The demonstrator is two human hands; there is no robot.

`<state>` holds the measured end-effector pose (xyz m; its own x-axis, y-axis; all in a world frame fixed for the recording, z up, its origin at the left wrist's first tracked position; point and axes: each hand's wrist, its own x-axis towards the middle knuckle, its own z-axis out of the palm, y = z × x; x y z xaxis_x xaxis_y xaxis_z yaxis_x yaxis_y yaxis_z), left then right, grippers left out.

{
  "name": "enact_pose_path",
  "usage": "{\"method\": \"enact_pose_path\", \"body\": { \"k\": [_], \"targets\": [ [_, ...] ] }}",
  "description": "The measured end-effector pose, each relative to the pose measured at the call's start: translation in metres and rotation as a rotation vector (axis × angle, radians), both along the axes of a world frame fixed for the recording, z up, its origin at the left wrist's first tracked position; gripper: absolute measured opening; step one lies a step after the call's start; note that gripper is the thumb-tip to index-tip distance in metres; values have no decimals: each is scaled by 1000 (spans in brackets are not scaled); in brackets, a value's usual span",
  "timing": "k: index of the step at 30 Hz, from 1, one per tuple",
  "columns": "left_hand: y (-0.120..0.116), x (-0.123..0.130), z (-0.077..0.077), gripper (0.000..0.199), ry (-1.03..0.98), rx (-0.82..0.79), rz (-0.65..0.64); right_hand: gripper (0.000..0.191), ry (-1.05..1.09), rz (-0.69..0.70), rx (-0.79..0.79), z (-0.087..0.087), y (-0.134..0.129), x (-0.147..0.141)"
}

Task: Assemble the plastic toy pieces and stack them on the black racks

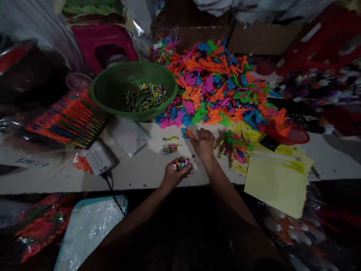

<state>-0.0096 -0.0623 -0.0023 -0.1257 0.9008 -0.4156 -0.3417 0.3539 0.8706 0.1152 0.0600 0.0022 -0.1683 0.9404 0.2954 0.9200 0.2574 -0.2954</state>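
My left hand (pixel 174 174), near the table's front edge, is closed around several small colourful tubes (pixel 180 164). Further forward and to the right, my right hand (pixel 204 142) reaches over the white table (pixel 141 177); its fingertips are at a small orange and blue plastic piece (pixel 188 133), and whether they grip it is hard to tell. Short rows of small tubes (pixel 170 149) lie just beyond my left hand. A large heap of orange, pink, blue and green plastic pieces (pixel 197 94) spreads behind both hands.
A green basin (pixel 98 101) holding small tubes stands back left, before a pink stool (pixel 81 41). Left are bundled orange pieces (pixel 56 120), a white box (pixel 98 158) with a cable and plastic bags (pixel 129 137). Yellow sheets (pixel 276 184) and a red basket (pixel 299 135) lie right.
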Motion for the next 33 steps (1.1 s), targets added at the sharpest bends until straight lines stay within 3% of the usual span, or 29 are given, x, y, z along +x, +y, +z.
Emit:
{"method": "enact_pose_path", "body": {
  "k": [4, 7, 10, 14, 17, 19, 22, 24, 27, 29, 31, 33],
  "targets": [
    [-1, -16, 11, 28, 217, 129, 88, 24, -82, 47, -148, -9, -5, -13],
    [2, -31, 15, 16, 477, 343, 155, 26, 1, 103, -106, -2, -25, 8],
    [7, -25, 9, 11, 558, 449, 95, 28, 49, 219, -25, 4, -36, 20],
    [10, -2, -7, 18, 546, 297, -1, 42, -15, 394, -62, -4, -18, 7],
    [8, -5, -9, 24, 508, 221, 58, 43, -79, 507, -170, -10, -9, 8],
    [5, -20, -6, 28, 412, 175, 136, 48, -74, 561, -178, -14, -22, 20],
    [-1, -44, -3, 33, 136, 65, 183, 62, -41, 618, -147, -24, -68, 49],
    [-5, -50, -4, 37, 2, 14, 165, 63, -12, 569, -147, -33, -103, 66],
    [-7, -41, -3, 38, -5, -5, 105, 26, 207, 449, -171, -37, -139, 69],
    [-7, -28, 3, 37, 53, 18, 37, 16, 457, 276, -177, -27, -145, 57],
    [-6, -16, 13, 35, 132, 86, -19, 18, 753, 13, -188, -8, -136, 39],
    [-4, -8, 22, 31, 217, 181, -41, 23, 1043, -111, -275, 14, -121, 22]
  ]
}}
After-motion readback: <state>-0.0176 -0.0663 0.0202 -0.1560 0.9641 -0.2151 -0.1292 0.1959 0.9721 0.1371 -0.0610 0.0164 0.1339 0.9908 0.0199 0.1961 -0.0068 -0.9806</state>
